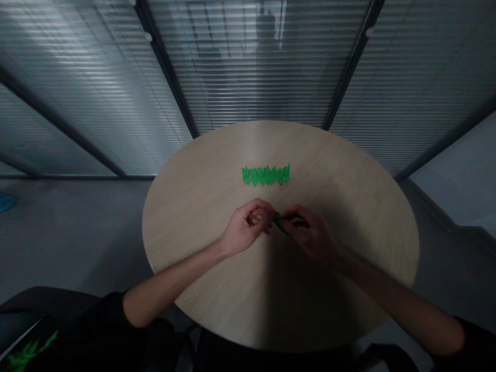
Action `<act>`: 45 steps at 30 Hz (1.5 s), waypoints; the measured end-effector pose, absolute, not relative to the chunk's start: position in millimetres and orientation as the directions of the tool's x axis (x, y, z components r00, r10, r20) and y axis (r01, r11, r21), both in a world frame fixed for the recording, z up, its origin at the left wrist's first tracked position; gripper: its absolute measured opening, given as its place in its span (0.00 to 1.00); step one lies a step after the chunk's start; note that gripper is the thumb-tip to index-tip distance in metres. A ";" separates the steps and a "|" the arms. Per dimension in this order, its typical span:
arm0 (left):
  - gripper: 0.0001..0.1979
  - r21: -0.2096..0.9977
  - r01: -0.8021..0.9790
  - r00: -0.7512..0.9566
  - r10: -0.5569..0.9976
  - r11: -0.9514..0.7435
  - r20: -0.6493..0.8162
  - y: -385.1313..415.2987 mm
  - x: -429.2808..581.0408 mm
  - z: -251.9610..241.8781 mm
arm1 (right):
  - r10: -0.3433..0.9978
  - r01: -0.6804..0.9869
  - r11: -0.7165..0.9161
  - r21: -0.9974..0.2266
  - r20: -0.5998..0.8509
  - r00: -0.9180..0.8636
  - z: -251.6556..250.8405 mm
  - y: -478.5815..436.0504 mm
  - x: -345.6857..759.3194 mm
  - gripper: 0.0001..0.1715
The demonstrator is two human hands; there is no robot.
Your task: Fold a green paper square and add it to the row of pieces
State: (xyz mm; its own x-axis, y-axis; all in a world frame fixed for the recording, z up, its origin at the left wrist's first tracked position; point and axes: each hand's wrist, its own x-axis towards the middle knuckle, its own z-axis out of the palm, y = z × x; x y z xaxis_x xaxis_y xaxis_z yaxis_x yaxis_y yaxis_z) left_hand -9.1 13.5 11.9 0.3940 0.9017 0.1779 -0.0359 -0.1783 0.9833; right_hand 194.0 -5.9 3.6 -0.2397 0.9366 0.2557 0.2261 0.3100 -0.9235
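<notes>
Between my two hands, above the middle of the round table, is a small dark green folded paper piece (276, 217). My left hand (250, 225) pinches its left side with thumb and fingertips. From the other side, the fingertips of my right hand (308, 232) are closed on it too. The fingers partly cover the piece, so its exact shape cannot be made out. Just beyond my hands lies a row of several bright green folded paper pieces (265, 176), side by side with pointed ends, flat on the wood.
The round wooden table (194, 196) has a dark shadow on its near right part. Behind it stand glass partitions with blinds (256, 77). At lower left there is a dark chair (50, 297) with green material (31, 354) near it. A blue object (6, 202) lies on the floor far left.
</notes>
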 end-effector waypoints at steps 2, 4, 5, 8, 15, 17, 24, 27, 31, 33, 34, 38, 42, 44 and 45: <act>0.07 0.985 -0.006 0.401 0.902 -0.175 0.163 15.1 -11.3 11.4 | 0.941 0.248 0.300 -0.921 0.243 -0.236 2.3 -5.4 194.9 0.08; 0.08 0.985 0.016 0.417 0.897 -0.171 0.149 16.6 -13.6 11.3 | 0.944 0.264 0.293 -0.919 0.236 -0.229 0.8 -4.9 195.8 0.08; 0.08 0.986 0.025 0.427 0.893 -0.168 0.141 17.1 -14.7 11.5 | 0.945 0.275 0.294 -0.915 0.235 -0.230 0.3 -4.7 196.2 0.09; 0.08 0.983 0.062 0.450 0.884 -0.176 0.130 18.2 -17.8 12.9 | 0.937 0.321 0.322 -0.891 0.251 -0.243 0.7 -4.9 197.3 0.09; 0.05 0.929 0.145 0.438 0.864 -0.341 0.249 18.9 -21.8 14.7 | 0.902 0.385 0.420 -0.822 0.328 -0.282 4.9 -5.8 198.9 0.07; 0.06 0.925 0.151 0.422 0.869 -0.349 0.259 18.8 -21.3 12.7 | 0.897 0.408 0.434 -0.803 0.346 -0.275 3.7 -5.8 199.5 0.07; 0.07 0.946 0.156 0.402 0.893 -0.284 0.202 16.6 -18.7 11.1 | 0.886 0.439 0.463 -0.770 0.386 -0.258 3.1 -6.6 198.8 0.06; 0.08 0.954 0.146 0.428 0.887 -0.260 0.176 15.4 -17.4 13.4 | 0.900 0.415 0.432 -0.801 0.354 -0.254 4.5 -6.9 197.2 0.07; 0.09 0.963 0.140 0.441 0.885 -0.232 0.149 14.5 -15.7 14.3 | 0.905 0.393 0.414 -0.821 0.325 -0.274 5.6 -6.7 196.9 0.08; 0.09 0.965 0.153 0.427 0.895 -0.214 0.131 14.5 -15.2 14.0 | 0.904 0.396 0.419 -0.817 0.334 -0.268 5.7 -6.6 197.6 0.08; 0.09 0.967 0.155 0.417 0.900 -0.204 0.123 14.5 -14.9 13.8 | 0.904 0.398 0.420 -0.816 0.337 -0.262 5.7 -6.6 198.0 0.08; 0.10 0.979 0.120 0.394 0.913 -0.164 0.104 14.2 -13.9 13.8 | 0.910 0.386 0.409 -0.827 0.337 -0.241 5.3 -6.6 199.0 0.08; 0.09 0.992 0.052 0.396 0.914 -0.114 0.085 13.2 -12.4 15.1 | 0.912 0.375 0.406 -0.834 0.344 -0.223 3.9 -6.7 199.1 0.08; 0.10 0.995 0.026 0.393 0.916 -0.095 0.077 12.4 -11.5 15.9 | 0.912 0.370 0.408 -0.835 0.351 -0.213 3.1 -6.7 199.0 0.07; 0.10 0.996 0.017 0.393 0.917 -0.089 0.075 11.9 -10.9 16.1 | 0.911 0.366 0.410 -0.835 0.357 -0.207 2.9 -6.7 198.9 0.06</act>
State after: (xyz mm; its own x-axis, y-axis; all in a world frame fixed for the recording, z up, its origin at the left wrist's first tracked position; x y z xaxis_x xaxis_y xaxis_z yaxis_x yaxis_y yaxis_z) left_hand -10.9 11.9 16.1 0.3927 0.9166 0.0748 0.0175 -0.0887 0.9959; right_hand 198.9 -6.7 2.9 -0.2068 0.9110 0.3567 0.3662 0.4102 -0.8353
